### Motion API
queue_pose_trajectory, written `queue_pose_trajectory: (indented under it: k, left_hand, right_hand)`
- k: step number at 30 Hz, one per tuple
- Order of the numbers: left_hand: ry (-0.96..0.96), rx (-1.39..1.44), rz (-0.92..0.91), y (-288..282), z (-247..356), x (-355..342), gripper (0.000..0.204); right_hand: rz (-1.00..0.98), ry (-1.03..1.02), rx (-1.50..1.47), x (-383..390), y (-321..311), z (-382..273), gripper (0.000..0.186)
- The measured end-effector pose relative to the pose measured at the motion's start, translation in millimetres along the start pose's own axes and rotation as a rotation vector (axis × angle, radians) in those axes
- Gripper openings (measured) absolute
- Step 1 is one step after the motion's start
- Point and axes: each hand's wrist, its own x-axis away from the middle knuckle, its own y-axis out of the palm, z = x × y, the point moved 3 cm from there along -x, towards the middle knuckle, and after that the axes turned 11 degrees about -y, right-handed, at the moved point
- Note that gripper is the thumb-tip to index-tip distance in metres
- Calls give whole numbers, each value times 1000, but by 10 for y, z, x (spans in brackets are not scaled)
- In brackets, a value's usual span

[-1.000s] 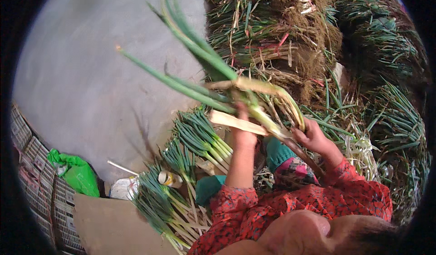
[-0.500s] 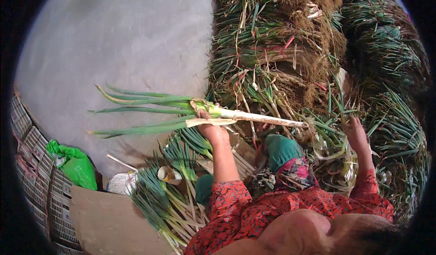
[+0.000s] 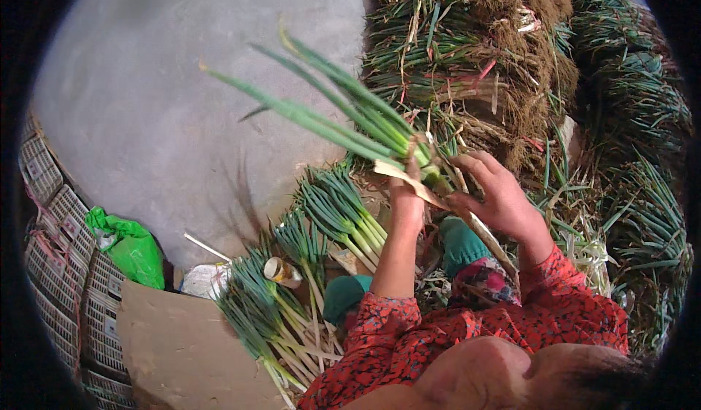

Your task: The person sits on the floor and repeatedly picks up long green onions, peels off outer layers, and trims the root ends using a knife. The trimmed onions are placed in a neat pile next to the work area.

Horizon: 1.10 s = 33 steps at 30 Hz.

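A large green onion (image 3: 372,129) slants across in front of me, its green leaves fanning up to the left and its pale stalk running down to the right. My left hand (image 3: 409,194) is closed round it where the leaves meet the stalk. A loose, pale strip of outer skin (image 3: 412,182) hangs across beside that hand. My right hand (image 3: 504,202) is on the upper stalk, thumb and fingers curled about it from the right; the fingertips are partly hidden. The lower stalk (image 3: 493,242) passes under my right wrist, above my knees.
Trimmed green onions (image 3: 343,209) lie in bunches at left of my knees, with a round roll (image 3: 281,271) among them. Tall stacks of rooty onions (image 3: 467,59) stand ahead and right. Peelings (image 3: 584,242) litter the right. Cardboard (image 3: 193,344), a green bag (image 3: 131,253) and plastic crates (image 3: 62,242) are left.
My right hand has come in from the far right onto the stalk. My left hand has moved right, and the onion's leaves have swung upward. The view has shifted slightly.
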Motion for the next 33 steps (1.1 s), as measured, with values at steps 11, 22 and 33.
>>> queue_pose_trajectory:
  k: [11, 22, 33]
  left_hand:
    - [-226, 176, -304, 129, 172, 189, 35]
    - [-203, 186, -96, -105, -101, 245, 43]
    - [-7, 186, 79, -421, 41, 198, 31]
  right_hand:
    - [93, 107, -180, 24, 202, 200, 38]
    - [-26, 147, -279, -4, 454, 342, 27]
    - [-61, 484, -553, 392, 686, 443, 14]
